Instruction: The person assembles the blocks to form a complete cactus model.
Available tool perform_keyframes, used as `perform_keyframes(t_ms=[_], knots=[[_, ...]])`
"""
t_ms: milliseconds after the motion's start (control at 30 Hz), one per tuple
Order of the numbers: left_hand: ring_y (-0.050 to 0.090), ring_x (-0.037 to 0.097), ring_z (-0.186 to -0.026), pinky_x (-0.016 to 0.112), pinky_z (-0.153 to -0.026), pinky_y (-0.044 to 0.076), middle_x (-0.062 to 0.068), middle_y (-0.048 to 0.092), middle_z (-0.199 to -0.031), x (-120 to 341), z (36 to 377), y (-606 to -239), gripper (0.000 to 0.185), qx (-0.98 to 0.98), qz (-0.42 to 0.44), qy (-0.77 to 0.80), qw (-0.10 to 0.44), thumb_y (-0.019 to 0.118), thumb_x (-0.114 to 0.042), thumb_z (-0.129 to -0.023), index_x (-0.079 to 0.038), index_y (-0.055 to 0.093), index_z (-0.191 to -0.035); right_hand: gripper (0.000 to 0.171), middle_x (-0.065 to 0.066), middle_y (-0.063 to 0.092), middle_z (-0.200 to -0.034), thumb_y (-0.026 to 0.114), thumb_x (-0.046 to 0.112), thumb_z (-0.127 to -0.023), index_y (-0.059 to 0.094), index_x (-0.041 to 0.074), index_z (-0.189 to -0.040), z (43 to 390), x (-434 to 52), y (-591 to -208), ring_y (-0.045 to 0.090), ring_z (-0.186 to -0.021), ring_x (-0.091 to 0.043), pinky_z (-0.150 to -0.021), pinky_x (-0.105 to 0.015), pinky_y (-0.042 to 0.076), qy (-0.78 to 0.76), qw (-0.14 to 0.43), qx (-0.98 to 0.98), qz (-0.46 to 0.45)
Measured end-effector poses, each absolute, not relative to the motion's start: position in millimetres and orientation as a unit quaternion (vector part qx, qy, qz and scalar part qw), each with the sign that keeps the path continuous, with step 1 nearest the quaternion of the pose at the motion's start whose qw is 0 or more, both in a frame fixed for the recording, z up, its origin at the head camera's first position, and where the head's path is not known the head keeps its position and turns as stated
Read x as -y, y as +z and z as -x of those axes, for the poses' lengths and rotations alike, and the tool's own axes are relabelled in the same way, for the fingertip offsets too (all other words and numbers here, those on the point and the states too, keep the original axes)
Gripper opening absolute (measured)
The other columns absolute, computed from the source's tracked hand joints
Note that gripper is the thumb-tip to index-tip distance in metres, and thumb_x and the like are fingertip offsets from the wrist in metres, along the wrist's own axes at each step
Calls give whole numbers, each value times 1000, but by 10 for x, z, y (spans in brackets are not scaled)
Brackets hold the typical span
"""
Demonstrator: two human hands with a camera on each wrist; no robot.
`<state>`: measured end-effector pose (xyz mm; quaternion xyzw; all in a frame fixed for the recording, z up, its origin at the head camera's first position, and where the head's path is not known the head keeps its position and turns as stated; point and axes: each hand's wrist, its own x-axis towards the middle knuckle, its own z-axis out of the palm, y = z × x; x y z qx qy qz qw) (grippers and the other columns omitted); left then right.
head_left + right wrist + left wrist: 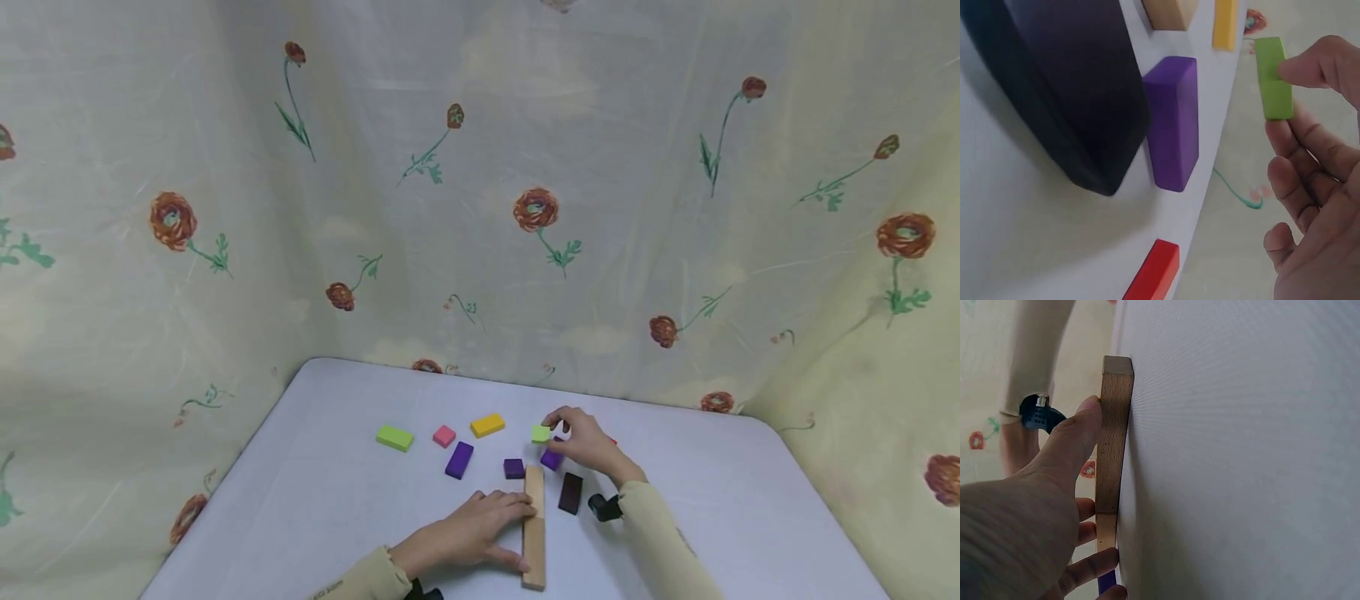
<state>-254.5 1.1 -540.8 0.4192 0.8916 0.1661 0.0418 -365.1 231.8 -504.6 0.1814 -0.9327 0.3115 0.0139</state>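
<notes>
My left hand [519, 532] lies flat on the white table [322, 500]. Its thumb and fingertips [1088, 412] rest against the left side of a long wooden bar [534, 533] [1113, 456]. My right hand [553, 423] [1285, 94] is farther back and pinches a small light-green block [541, 433] [1272, 78] between thumb and fingers, lifted just off the table. A purple block [552, 459] [1175, 122] lies right under that hand. A dark brown block [571, 492] [1066, 81] lies beside the bar's far end.
More blocks lie at the back: lime green [394, 437], pink [444, 435], yellow [487, 425], purple [459, 459], small dark purple [513, 468], and red [1154, 272] behind the right hand. A flowered curtain [480, 208] closes three sides.
</notes>
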Motion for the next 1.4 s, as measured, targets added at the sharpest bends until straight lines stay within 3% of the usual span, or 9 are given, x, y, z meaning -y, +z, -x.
perform_keyframes(t_ms=[167, 400, 700, 1033, 1400], knots=[[38, 13, -123, 39, -88, 38, -8, 37, -140, -7, 2547, -5406, 76, -891, -422, 163, 34, 47, -72, -72, -26, 42, -134, 28, 8, 56, -93, 74, 24, -73, 61, 23, -98, 3639, -2264, -5063, 47, -91, -19, -75, -33, 35, 284, -19, 943, -170], [38, 13, -123, 38, -87, 38, -7, 36, -140, -5, 2549, -5403, 76, -889, -425, 164, 35, 47, -71, -73, -27, 42, -134, 26, 4, 59, -92, 75, 26, -73, 63, 23, -96, 3662, -2209, -5105, 49, -89, -18, -78, -36, 34, 251, -29, 951, -180], [38, 14, -123, 40, -87, 38, -6, 37, -140, 3, 2539, -5375, 76, -889, -425, 167, 38, 48, -70, -73, -25, 43, -133, 19, 10, 58, -86, 73, 27, -73, 65, 23, -90, 3731, -2146, -5166, 43, -84, -13, -78, -37, 28, 186, -56, 964, -181], [38, 13, -124, 41, -88, 38, -8, 36, -141, 9, 2550, -5406, 76, -891, -421, 165, 44, 45, -72, -72, -27, 42, -134, 23, 7, 60, -86, 71, 27, -77, 66, 18, -96, 3718, -2117, -5140, 48, -82, -15, -80, -42, 30, 211, -65, 954, -202], [37, 14, -125, 43, -90, 38, -8, 35, -141, -10, 2560, -5425, 76, -891, -419, 166, 47, 46, -72, -72, -28, 40, -135, 19, 12, 59, -77, 74, 31, -74, 67, 23, -90, 3761, -2174, -5181, 49, -72, -11, -78, -40, 29, 218, -79, 956, -179]])
